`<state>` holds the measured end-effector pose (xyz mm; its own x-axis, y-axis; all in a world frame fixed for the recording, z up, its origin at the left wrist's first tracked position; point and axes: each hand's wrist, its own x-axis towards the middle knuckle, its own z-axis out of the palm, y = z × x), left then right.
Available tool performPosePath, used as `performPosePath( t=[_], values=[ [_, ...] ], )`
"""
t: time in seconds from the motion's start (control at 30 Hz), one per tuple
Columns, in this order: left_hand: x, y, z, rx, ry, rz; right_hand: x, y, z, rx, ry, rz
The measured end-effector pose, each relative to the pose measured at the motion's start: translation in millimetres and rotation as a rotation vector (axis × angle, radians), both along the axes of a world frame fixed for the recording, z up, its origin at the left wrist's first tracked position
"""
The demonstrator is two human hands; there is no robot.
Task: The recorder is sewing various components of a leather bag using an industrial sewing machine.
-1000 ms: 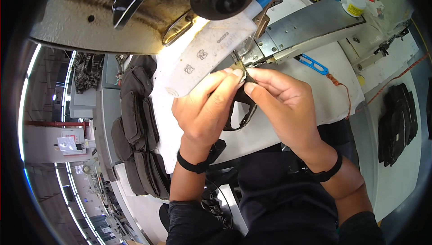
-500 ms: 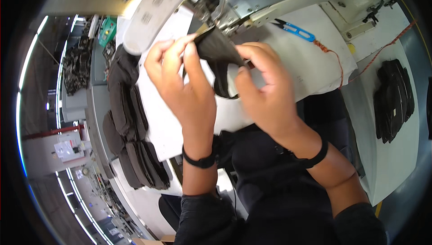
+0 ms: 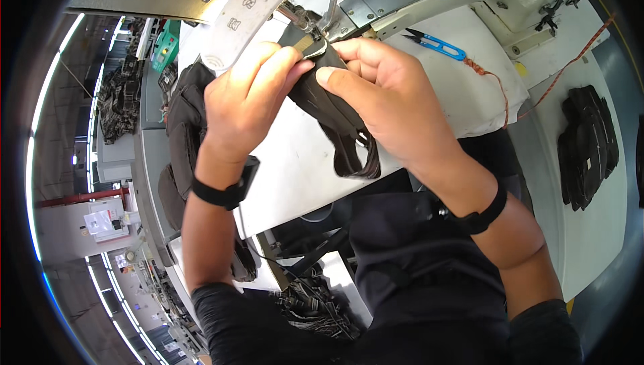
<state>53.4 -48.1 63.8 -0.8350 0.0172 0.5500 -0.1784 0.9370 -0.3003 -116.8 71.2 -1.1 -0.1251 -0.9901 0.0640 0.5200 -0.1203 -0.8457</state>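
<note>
A dark fabric piece (image 3: 329, 103) with a looped strip hangs over the white table edge below the sewing machine's needle area (image 3: 315, 26). My left hand (image 3: 251, 96) pinches its upper left edge, fingers bent together. On the other side, my right hand (image 3: 389, 90) grips the same piece between thumb and fingers. The cloth's top end lies close to the machine's presser parts; whether it is under them I cannot tell. Both wrists wear black bands.
Blue thread snips (image 3: 443, 47) on an orange cord lie to the right on the white cover. Dark padded pieces (image 3: 184, 123) are stacked at left. A further dark stack (image 3: 587, 147) rests on the right-hand table. Striped cloth (image 3: 315, 308) shows below the table.
The fabric has turned, and its looped end hangs lower and further right. My left hand has moved left and closed at the cloth's edge; my right thumb has come up onto it.
</note>
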Motion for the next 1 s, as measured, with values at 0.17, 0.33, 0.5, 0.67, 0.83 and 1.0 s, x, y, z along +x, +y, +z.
performPosePath(
  t=[0.17,0.33,0.5,0.67,0.83,1.0],
  values=[
    [-3.2,10.3,32.9,0.161,-0.293,0.016,16.2,5.1,-10.0,0.059,-0.114,-0.158],
    [-2.0,11.5,38.1,0.216,-0.288,0.056,19.6,2.6,-7.2,0.053,-0.13,-0.166],
    [-6.7,19.2,29.5,0.224,-0.205,0.104,19.7,0.8,-5.2,0.043,-0.142,-0.176],
    [-16.5,35.9,28.5,0.28,-0.143,0.25,15.9,-0.6,-2.5,0.036,-0.138,-0.166],
    [-27.0,55.0,15.5,0.39,-0.01,0.371,8.6,-1.5,-6.4,0.025,-0.107,-0.141],
    [-41.3,73.1,0.3,0.37,0.161,0.486,9.1,-3.0,-8.8,0.017,-0.165,-0.15]
  ],
)
